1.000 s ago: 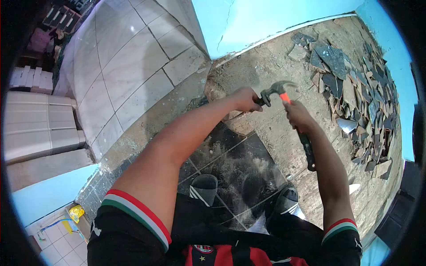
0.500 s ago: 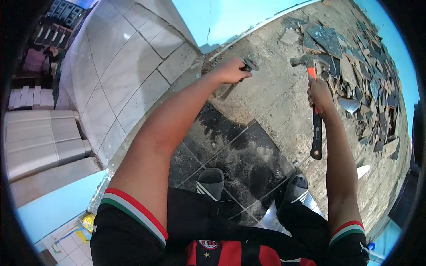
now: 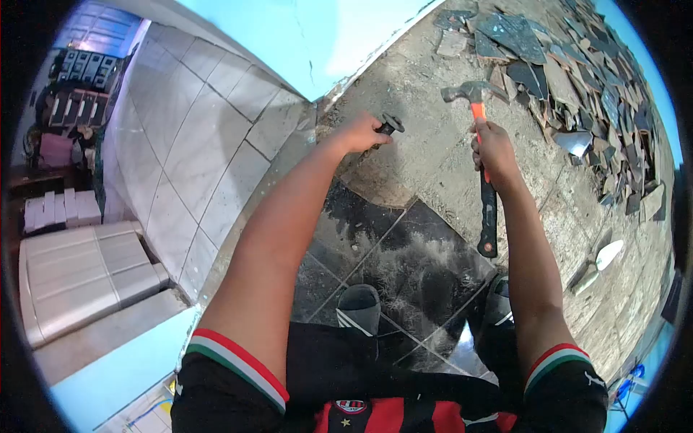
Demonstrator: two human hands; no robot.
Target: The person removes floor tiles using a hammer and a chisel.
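Observation:
My left hand (image 3: 363, 135) is closed round a dark chisel (image 3: 390, 125) with a flat round guard, above the bare rough floor beside the wall corner. The chisel's lower part is mostly hidden by the hand. Held in my right hand (image 3: 497, 153) is a claw hammer (image 3: 488, 216) with an orange and black handle, its metal head raised to the right of the chisel. Below both hands lie dusty black floor tiles (image 3: 404, 252), which meet the bare floor at a broken edge.
Broken tile pieces (image 3: 577, 94) are heaped at the upper right. A trowel (image 3: 608, 254) lies on the floor at the right. White tiles (image 3: 202, 137) and a pale blue wall (image 3: 289, 43) are at the left and top. My feet stand on the black tiles.
The view has shifted, bringing the whole trowel into sight. Both hands appear further left in the picture, still holding the chisel and hammer.

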